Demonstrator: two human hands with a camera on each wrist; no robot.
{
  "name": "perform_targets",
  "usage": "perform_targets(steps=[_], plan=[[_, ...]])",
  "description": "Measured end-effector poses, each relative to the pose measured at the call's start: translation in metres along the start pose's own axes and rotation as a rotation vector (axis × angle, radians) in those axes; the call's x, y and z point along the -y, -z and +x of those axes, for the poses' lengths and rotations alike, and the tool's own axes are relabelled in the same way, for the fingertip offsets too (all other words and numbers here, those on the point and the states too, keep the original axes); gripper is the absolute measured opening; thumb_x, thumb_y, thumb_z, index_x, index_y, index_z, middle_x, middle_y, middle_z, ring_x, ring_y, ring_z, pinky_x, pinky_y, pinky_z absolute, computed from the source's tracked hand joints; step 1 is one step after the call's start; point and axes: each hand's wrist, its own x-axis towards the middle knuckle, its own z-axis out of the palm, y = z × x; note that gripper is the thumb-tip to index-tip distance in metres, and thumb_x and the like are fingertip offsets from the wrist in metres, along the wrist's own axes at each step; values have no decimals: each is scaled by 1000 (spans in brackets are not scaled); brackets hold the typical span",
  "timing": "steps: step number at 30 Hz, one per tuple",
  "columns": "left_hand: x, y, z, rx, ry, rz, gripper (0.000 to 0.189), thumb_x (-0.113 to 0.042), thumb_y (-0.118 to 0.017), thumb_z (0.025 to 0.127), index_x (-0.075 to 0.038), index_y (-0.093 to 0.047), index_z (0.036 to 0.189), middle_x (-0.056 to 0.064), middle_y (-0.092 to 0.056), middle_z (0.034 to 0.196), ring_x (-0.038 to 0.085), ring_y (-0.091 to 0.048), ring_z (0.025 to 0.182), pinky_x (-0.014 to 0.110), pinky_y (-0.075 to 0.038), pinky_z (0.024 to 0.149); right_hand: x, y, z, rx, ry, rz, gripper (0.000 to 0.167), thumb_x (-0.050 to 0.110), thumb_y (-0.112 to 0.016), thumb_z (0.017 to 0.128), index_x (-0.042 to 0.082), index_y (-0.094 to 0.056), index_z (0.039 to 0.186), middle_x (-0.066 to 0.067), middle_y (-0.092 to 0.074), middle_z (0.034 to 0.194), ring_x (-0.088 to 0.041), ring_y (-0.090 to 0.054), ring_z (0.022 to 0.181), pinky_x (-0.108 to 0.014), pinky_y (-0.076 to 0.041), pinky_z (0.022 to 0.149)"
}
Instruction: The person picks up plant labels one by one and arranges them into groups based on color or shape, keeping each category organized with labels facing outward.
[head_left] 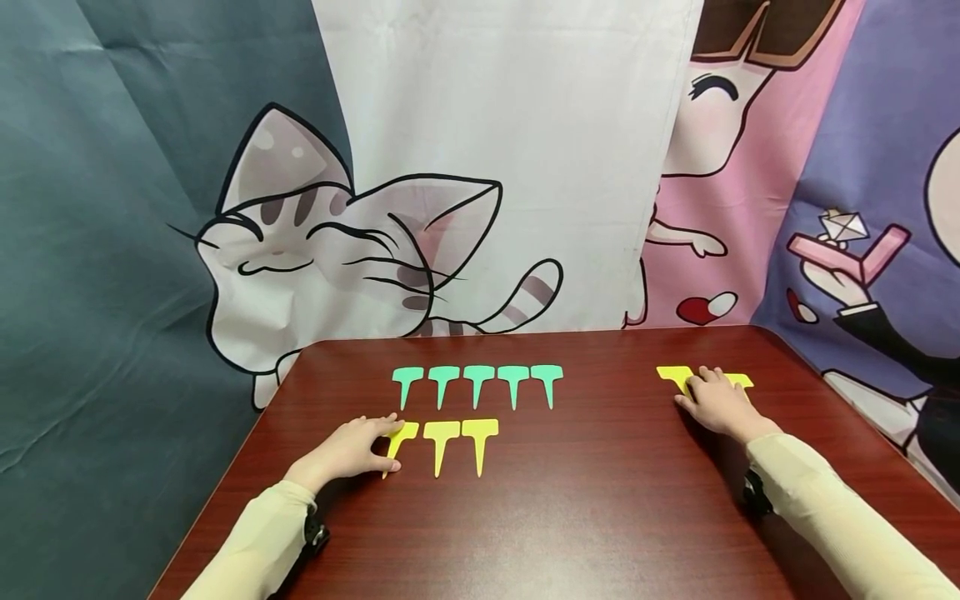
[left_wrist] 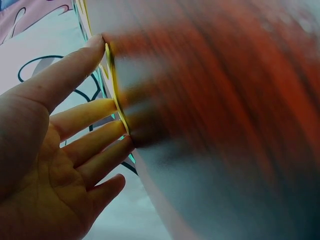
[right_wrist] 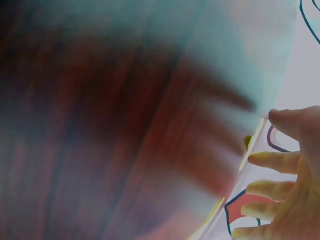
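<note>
Near the table's left side, my left hand (head_left: 348, 450) touches a slanted yellow T-shaped plant label (head_left: 401, 435), fingers at its wide head and thumb by its stem. In the left wrist view the fingers look nearly straight along that label's edge. Two more yellow labels, one in the middle (head_left: 441, 432) and one to the right (head_left: 480, 429), lie beside it. At the far right my right hand (head_left: 722, 403) reaches over the tabletop, fingers extended, by a yellow label (head_left: 674, 374). Another yellow label (head_left: 741, 381) is partly hidden behind that hand.
A row of several green T-shaped plant labels (head_left: 478, 373) lies behind the yellow ones on the dark red wooden table (head_left: 600, 500). Cloth with cartoon figures (head_left: 487, 100) hangs behind the table's far edge. Each wrist wears a black device.
</note>
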Motion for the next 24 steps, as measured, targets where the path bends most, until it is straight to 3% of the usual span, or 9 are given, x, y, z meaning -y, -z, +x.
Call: perform_targets(steps=[12, 17, 24], plan=[[-2, 3, -1, 4, -3, 0, 68, -36, -75, 80, -4, -53, 136, 17, -45, 144, 37, -41, 133, 56, -27, 111, 2, -1, 8, -113, -36, -16, 32, 23, -69, 83, -7, -58, 86, -36, -51, 108, -51, -46, 98, -70, -39, 81], [-4, 4, -1, 1, -14, -5, 68, -35, -75, 80, -3, -53, 136, 19, -46, 143, 35, -42, 133, 56, -27, 111, 2, -1, 12, -119, -57, -6, 28, 24, -70, 82, 0, -57, 73, -33, -52, 99, -50, -47, 92, -66, -41, 74], [-3, 3, -1, 5, -16, 13, 68, -37, -74, 80, -3, -53, 135, 19, -46, 143, 39, -42, 132, 56, -28, 110, -1, -3, 17, -107, -98, 10, 26, 22, -69, 82, 2, -63, 66, -33, -51, 88, -51, -46, 84, -63, -43, 67]])
